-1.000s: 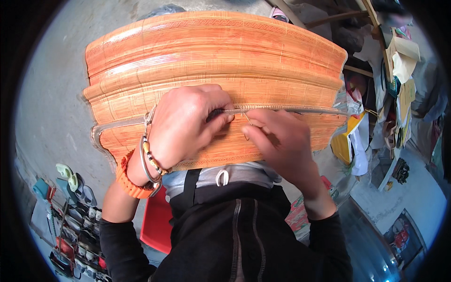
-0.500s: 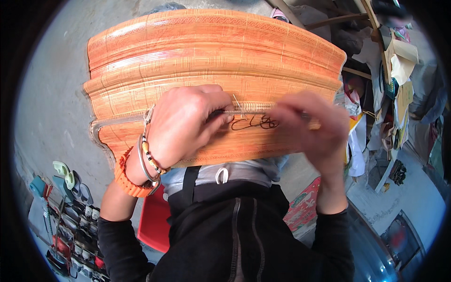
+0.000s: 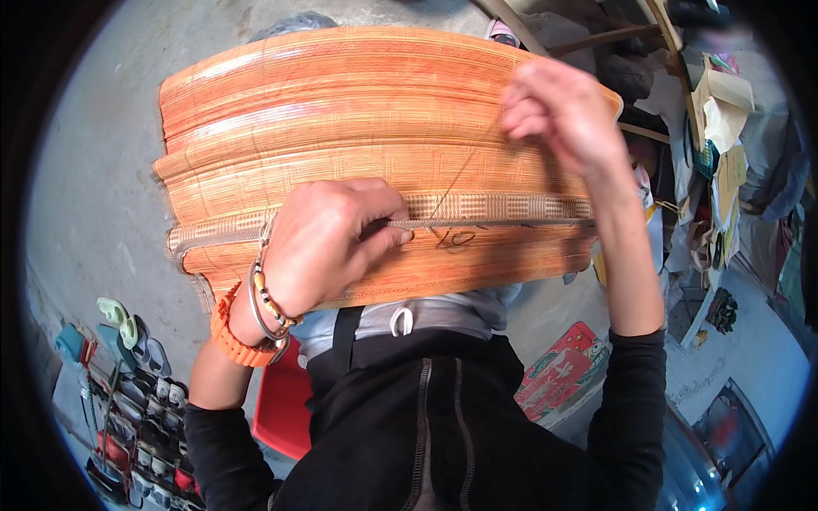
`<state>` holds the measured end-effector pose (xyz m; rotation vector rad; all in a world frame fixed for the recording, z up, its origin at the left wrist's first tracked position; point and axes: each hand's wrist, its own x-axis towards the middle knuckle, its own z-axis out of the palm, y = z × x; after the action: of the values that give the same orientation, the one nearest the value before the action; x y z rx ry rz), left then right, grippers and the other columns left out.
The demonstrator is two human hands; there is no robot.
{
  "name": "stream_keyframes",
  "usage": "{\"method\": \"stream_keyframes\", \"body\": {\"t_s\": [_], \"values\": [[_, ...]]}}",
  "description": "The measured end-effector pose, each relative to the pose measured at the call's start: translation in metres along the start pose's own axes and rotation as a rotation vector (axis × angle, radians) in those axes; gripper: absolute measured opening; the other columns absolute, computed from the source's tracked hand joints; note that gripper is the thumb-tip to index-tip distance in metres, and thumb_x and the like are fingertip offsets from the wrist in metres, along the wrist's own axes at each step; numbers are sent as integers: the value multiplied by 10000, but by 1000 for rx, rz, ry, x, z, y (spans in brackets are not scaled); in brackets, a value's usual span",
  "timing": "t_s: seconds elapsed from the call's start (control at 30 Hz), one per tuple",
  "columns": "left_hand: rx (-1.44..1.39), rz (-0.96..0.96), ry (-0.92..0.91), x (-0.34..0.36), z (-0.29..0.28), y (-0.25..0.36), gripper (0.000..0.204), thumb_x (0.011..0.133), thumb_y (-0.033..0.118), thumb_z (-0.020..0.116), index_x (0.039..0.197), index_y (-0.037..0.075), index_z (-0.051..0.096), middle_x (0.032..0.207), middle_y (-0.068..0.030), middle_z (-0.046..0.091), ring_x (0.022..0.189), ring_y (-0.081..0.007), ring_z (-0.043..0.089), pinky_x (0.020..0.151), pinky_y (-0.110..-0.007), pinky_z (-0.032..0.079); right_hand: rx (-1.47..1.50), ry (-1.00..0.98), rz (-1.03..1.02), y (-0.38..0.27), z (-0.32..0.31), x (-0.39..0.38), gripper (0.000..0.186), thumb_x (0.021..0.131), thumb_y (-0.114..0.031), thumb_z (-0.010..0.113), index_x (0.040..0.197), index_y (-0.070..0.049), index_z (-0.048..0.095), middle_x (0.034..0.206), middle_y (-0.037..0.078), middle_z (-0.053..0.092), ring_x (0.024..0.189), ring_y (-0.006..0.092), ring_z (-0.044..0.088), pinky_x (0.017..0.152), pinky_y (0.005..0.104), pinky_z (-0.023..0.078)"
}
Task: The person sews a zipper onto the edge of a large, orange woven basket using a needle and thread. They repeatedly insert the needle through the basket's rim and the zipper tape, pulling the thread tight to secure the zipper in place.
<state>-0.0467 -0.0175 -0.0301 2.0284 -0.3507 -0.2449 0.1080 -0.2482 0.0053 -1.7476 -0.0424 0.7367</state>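
Note:
An orange-brown woven bamboo mat (image 3: 366, 123) lies in folds across my lap. My left hand (image 3: 328, 234), with a beaded bracelet, a bangle and an orange wristband, pinches the mat's raised beige cloth border (image 3: 511, 207) between thumb and fingers. Dark stitches run along that border to the right of it. A dark thread (image 3: 453, 187) rises taut from the seam to my right hand (image 3: 558, 106), lifted over the mat's far right part with its fingers pinched together. Whether a needle is in those fingers, I cannot tell. A small loop of slack thread (image 3: 454, 239) rests beside the seam.
A red stool or tub (image 3: 283, 404) is partly hidden at my left side. Several shoes on a rack (image 3: 145, 426) stand at the lower left. Bags, papers and wooden poles (image 3: 673, 77) crowd the right side. A red printed box (image 3: 558, 370) is near my right elbow.
My right hand has risen from the seam toward the far right, drawing the thread straight and shrinking its loops. The needle seen upright at the seam before no longer shows there. My left hand stays on the border.

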Motion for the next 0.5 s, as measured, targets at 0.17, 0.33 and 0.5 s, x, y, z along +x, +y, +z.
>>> {"method": "stream_keyframes", "body": {"t_s": [0.17,0.33,0.5], "values": [[-22,-25,-4,-2,-1,-3,114,765,87,742,826,23,671,754,-115,632,671,-298,629,598,-343,482,974,-159,11,-17,-136,-3,129,990,-11,444,864,-20,470,733,26,427,593,84,399,493,187,401],[-82,-41,-33,-3,-2,-3,103,775,139,701,804,60,641,756,-112,625,710,-345,609,609,-410,464,1216,440,-287,-37,-313,-74,141,912,130,389,862,0,408,748,42,394,537,95,300,502,220,348],[-124,-54,-45,-2,-7,-2,117,776,150,715,806,60,647,755,-108,632,709,-341,612,609,-403,467,1067,392,-310,-21,-368,-122,71,932,107,417,908,41,428,750,63,401,578,105,333,599,264,419]]}}
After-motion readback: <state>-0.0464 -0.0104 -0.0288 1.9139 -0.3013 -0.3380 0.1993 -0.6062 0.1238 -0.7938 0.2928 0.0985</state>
